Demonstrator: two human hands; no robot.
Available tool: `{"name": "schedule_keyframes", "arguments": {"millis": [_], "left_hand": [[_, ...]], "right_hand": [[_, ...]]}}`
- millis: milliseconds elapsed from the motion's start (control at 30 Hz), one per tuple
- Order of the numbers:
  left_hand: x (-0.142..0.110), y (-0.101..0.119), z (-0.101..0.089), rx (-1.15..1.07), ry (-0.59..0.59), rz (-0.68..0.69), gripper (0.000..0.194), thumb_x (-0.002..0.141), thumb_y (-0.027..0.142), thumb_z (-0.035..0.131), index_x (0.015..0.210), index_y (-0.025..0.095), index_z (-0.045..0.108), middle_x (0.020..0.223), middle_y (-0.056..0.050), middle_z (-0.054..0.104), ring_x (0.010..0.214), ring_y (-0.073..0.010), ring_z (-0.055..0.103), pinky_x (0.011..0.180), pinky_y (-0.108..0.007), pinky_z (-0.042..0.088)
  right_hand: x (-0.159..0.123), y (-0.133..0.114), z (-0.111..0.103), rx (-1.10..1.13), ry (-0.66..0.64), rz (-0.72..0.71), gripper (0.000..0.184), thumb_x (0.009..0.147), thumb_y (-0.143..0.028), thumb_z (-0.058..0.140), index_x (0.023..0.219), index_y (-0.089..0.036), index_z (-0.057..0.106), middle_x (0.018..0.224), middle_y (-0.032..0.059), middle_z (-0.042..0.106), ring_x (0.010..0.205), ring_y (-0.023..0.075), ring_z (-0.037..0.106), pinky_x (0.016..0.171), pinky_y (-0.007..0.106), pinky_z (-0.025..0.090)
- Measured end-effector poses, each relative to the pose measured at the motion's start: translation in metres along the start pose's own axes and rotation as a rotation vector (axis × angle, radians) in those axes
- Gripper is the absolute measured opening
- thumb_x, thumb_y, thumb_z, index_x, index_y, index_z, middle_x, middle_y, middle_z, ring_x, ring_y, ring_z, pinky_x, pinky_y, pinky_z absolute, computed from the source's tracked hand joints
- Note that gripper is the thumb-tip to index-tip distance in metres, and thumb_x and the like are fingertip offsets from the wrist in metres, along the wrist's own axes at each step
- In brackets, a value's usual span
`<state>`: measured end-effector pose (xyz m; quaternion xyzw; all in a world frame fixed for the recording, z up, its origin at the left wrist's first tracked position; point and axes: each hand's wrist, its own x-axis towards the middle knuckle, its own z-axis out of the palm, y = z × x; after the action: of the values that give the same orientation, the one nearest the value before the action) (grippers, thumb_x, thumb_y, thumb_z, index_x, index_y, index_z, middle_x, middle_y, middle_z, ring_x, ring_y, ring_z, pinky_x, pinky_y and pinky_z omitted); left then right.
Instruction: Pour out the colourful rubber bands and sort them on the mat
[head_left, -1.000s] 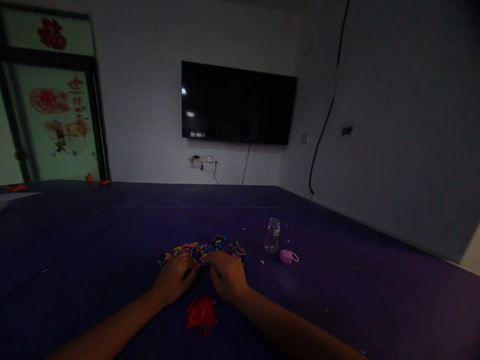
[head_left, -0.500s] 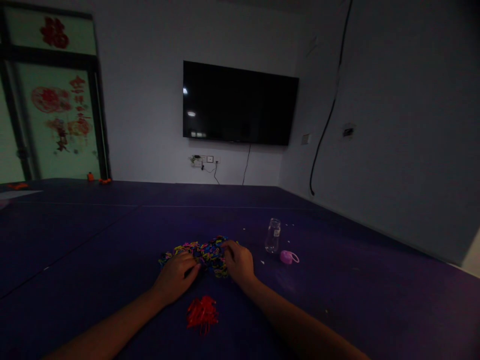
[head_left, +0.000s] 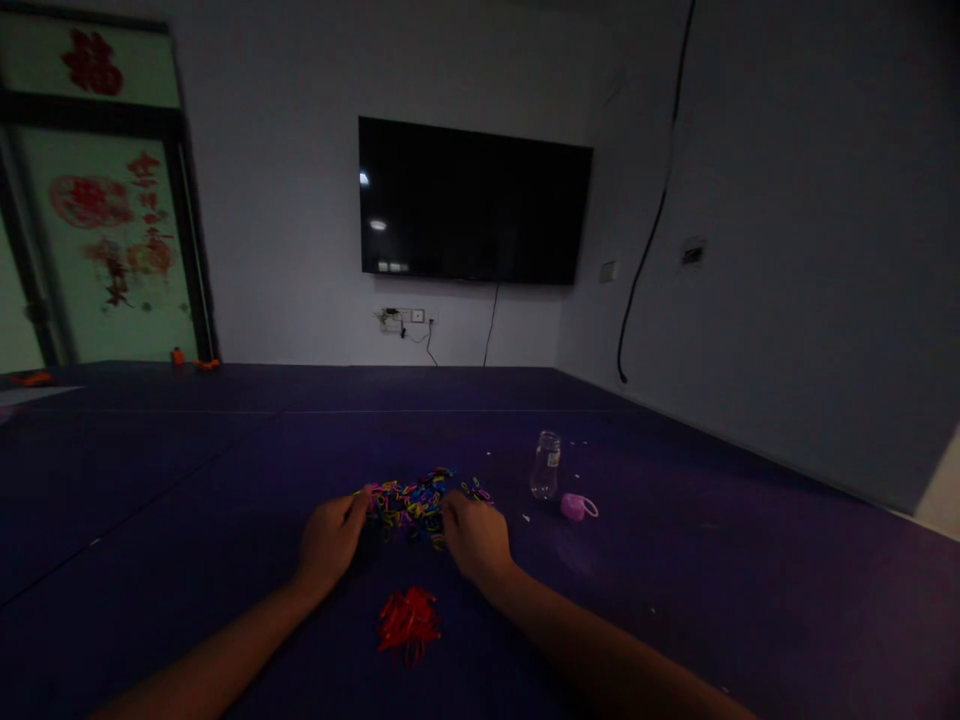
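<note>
A spread-out heap of multicoloured paper clips (head_left: pixel 411 505), in blue, yellow, pink and green, lies on the dark purple tabletop. At its left edge is my left hand (head_left: pixel 330 540), fingers curled and thumb against them beside some pink clips. My right hand (head_left: pixel 478 537) rests on the heap's right side with bent fingers, their tips hidden in front of the hand. Whatever either hand pinches is too small or hidden to see. Nearer to me, between my forearms, sits a separate pile of red paper clips (head_left: pixel 409 622).
Right of the heap stands a clear uncapped bottle (head_left: pixel 545 468) with a small label. Beside it lies a pink lid (head_left: pixel 574 507) with a loop. White scraps dot the table (head_left: pixel 675 560). Orange objects (head_left: pixel 207 365) lie at the far left edge. A television (head_left: pixel 472 205) hangs on the wall.
My left hand has moved left and slightly up, away from the heap's middle. The heap looks more spread, with clips now showing beyond my right hand. My right hand has barely shifted.
</note>
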<state>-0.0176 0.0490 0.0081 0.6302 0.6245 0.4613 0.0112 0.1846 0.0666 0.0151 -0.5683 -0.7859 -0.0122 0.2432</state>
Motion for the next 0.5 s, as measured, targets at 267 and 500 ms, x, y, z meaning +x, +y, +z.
{"name": "schedule_keyframes", "arguments": {"millis": [267, 500], "left_hand": [[0.008, -0.008, -0.001, -0.27, 0.11, -0.134, 0.066, 0.081, 0.073, 0.024, 0.055, 0.02, 0.053, 0.052, -0.002, 0.055, 0.054, -0.0198, 0.056, 0.053, -0.028, 0.041], [-0.003, 0.003, 0.0, -0.227, -0.175, 0.084, 0.063, 0.089, 0.062, 0.022, 0.055, 0.02, 0.054, 0.053, -0.002, 0.057, 0.056, -0.0189, 0.057, 0.057, -0.029, 0.042]], "right_hand": [[0.013, 0.015, 0.004, 0.103, 0.066, -0.009, 0.03, 0.09, -0.02, 0.04, 0.106, -0.023, 0.065, 0.09, 0.0054, 0.071, 0.083, 0.0196, 0.066, 0.068, 0.026, 0.043], [0.006, 0.011, 0.006, 0.285, 0.105, -0.281, 0.03, 0.089, -0.018, 0.04, 0.105, -0.021, 0.065, 0.086, 0.0043, 0.071, 0.077, 0.0156, 0.066, 0.069, 0.022, 0.044]]}}
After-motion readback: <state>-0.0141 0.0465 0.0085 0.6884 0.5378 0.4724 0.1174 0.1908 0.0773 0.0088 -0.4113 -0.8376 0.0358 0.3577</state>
